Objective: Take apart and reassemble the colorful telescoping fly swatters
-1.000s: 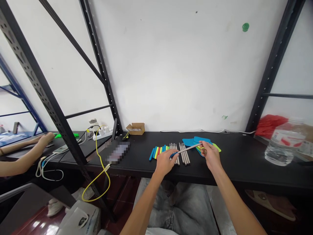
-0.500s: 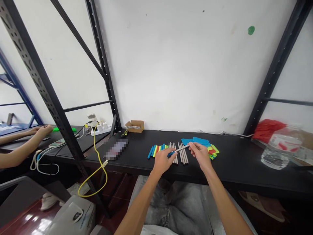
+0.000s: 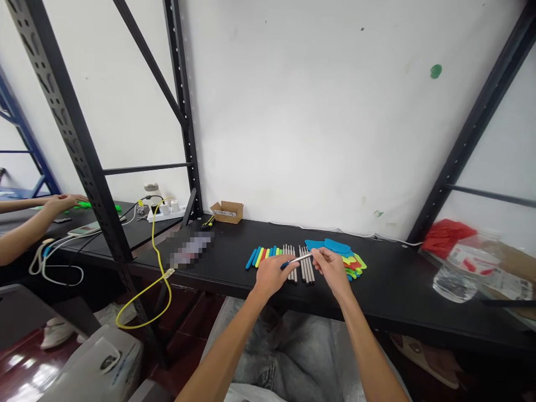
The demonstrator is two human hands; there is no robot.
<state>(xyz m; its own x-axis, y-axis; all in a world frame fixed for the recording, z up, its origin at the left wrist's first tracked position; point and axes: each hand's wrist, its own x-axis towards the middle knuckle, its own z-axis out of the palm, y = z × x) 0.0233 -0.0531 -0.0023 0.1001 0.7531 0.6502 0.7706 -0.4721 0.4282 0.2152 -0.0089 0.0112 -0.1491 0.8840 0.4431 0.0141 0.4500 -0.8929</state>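
Between my two hands lies a slim silver rod (image 3: 302,257) with a dark blue end. My left hand (image 3: 270,274) closes round the blue end, which its fingers partly cover. At the rod's other tip, my right hand (image 3: 334,271) pinches it between thumb and fingertips. Below the rod, several loose silver rods (image 3: 307,271) lie side by side in two groups on the black table. Left of them is a row of coloured sticks (image 3: 263,257) in blue, yellow and red. Flat blue pieces (image 3: 337,245) overlap behind my right hand, beside yellow, red and green ones (image 3: 360,261).
An open cardboard box (image 3: 227,212) sits at the back left, near a blurred flat object (image 3: 191,249). A yellow cable (image 3: 156,245) hangs over the table edge. On the right stand a clear plastic bottle (image 3: 458,273) and a red bag (image 3: 446,235). Another person's arms (image 3: 36,223) show at far left.
The camera view has shifted, so the table things appear slightly further left. Both hands keep hold of the same rod, which now lies slightly flatter.
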